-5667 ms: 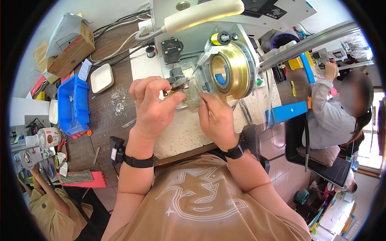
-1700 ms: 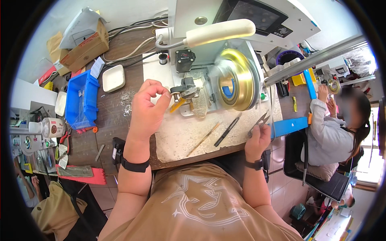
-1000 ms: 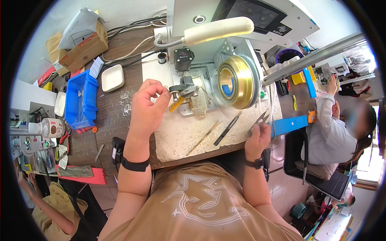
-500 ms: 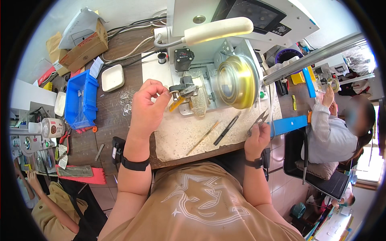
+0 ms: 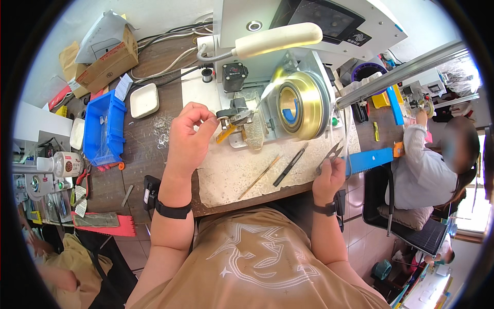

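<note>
My left hand (image 5: 193, 135) is raised at the left of a bench machine, thumb and forefinger pinched together beside a small metal roller head (image 5: 232, 114). Anything between those fingertips is too fine to make out. Under the roller head is a yellow-orange strip (image 5: 226, 133), with a clear, rough-looking block (image 5: 253, 135) beside it. To the right, a large gold-coloured spool (image 5: 315, 105) with a blue piece in its hub sits on the machine. My right hand (image 5: 329, 179) holds small snips (image 5: 333, 151), blades pointing up, over the mat's right front edge.
A black pen (image 5: 290, 165) and a thin brown stick (image 5: 259, 177) lie on the stained mat (image 5: 221, 180). A white lamp (image 5: 278, 40) hangs over the machine. At left stand a blue bin (image 5: 104, 129) and a white dish (image 5: 144, 100). Co-workers sit on both sides.
The gold spool was blurred and now shows sharply, its blue hub piece visible. Both my hands have stayed in place. The co-workers at left and right have shifted their arms.
</note>
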The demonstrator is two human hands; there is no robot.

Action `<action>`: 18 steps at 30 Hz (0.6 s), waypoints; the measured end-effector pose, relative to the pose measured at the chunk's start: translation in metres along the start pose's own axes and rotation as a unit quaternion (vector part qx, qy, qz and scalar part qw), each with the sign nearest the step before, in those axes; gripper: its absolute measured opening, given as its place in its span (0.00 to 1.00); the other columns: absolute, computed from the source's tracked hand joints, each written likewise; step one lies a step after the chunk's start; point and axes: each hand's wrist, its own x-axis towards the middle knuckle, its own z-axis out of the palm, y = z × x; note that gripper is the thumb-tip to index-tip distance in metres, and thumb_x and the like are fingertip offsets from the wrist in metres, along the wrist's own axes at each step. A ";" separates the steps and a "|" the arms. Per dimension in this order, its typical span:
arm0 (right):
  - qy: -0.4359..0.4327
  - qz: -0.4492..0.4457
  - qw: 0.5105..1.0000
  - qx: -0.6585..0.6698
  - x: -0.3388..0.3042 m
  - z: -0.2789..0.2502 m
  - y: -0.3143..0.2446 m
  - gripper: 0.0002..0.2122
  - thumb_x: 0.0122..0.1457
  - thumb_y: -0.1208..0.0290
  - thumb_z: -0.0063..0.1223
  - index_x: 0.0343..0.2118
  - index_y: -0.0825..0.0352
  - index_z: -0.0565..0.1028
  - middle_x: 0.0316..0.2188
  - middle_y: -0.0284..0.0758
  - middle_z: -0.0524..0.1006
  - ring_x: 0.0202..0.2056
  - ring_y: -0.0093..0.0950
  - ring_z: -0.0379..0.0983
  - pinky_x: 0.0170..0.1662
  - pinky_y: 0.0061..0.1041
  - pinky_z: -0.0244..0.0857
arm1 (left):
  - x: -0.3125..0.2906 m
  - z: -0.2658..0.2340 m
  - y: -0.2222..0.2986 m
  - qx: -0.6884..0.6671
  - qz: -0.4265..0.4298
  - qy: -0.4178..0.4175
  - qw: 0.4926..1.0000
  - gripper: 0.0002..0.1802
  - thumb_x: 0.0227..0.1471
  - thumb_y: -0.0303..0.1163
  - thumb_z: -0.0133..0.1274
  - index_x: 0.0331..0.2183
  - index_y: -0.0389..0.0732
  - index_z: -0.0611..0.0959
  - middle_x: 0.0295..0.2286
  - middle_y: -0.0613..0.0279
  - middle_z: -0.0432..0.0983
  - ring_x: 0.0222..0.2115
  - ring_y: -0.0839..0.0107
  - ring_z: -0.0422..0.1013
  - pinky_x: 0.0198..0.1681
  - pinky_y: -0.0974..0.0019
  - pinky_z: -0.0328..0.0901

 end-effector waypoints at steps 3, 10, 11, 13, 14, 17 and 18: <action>0.002 0.005 1.000 0.003 0.000 0.000 0.001 0.01 0.64 0.79 0.51 0.37 0.69 0.71 0.29 0.26 0.72 0.30 0.15 0.65 0.33 0.16 0.60 | 0.001 0.001 0.000 -0.003 0.001 -0.001 1.000 0.04 0.51 0.24 0.57 0.27 0.33 0.81 0.30 0.67 0.74 0.32 0.77 0.64 0.38 0.73 0.59; 0.010 -0.005 1.000 0.000 -0.001 0.001 0.000 0.02 0.64 0.80 0.51 0.37 0.68 0.71 0.28 0.25 0.71 0.28 0.14 0.65 0.32 0.15 0.59 | 0.001 0.000 -0.002 -0.002 0.006 -0.003 1.000 0.04 0.52 0.24 0.57 0.27 0.33 0.81 0.30 0.67 0.74 0.31 0.77 0.63 0.38 0.73 0.58; 0.010 -0.005 1.000 0.000 -0.001 0.001 0.000 0.02 0.64 0.80 0.51 0.37 0.68 0.71 0.28 0.25 0.71 0.28 0.14 0.65 0.32 0.15 0.59 | 0.001 0.000 -0.002 -0.002 0.006 -0.003 1.000 0.04 0.52 0.24 0.57 0.27 0.33 0.81 0.30 0.67 0.74 0.31 0.77 0.63 0.38 0.73 0.58; 0.011 -0.004 1.000 0.004 0.000 0.002 0.000 0.02 0.64 0.80 0.52 0.37 0.68 0.71 0.27 0.25 0.71 0.28 0.14 0.64 0.31 0.15 0.59 | 0.002 0.000 -0.003 0.006 0.009 0.002 1.000 0.05 0.52 0.25 0.56 0.27 0.33 0.81 0.30 0.67 0.74 0.30 0.77 0.63 0.36 0.72 0.59; 0.012 -0.004 1.000 0.005 0.000 0.002 0.000 0.02 0.64 0.80 0.52 0.37 0.68 0.71 0.27 0.25 0.71 0.28 0.14 0.64 0.31 0.15 0.59 | 0.002 0.000 -0.003 0.007 0.010 0.001 1.000 0.05 0.52 0.25 0.56 0.27 0.33 0.81 0.30 0.67 0.74 0.30 0.77 0.63 0.36 0.72 0.59; 0.016 -0.003 1.000 0.015 0.000 0.002 0.000 0.02 0.64 0.80 0.52 0.36 0.68 0.71 0.27 0.25 0.71 0.27 0.14 0.64 0.31 0.15 0.59 | 0.005 -0.001 -0.005 0.026 -0.006 0.010 1.000 0.06 0.52 0.25 0.57 0.27 0.33 0.82 0.30 0.67 0.74 0.29 0.78 0.63 0.35 0.73 0.59; 0.015 -0.001 1.000 0.021 0.000 0.001 0.000 0.02 0.64 0.80 0.52 0.36 0.68 0.71 0.27 0.25 0.71 0.27 0.14 0.64 0.31 0.15 0.59 | 0.007 -0.002 -0.007 0.035 -0.014 0.013 0.999 0.06 0.53 0.26 0.57 0.27 0.33 0.82 0.30 0.67 0.73 0.29 0.79 0.63 0.34 0.73 0.59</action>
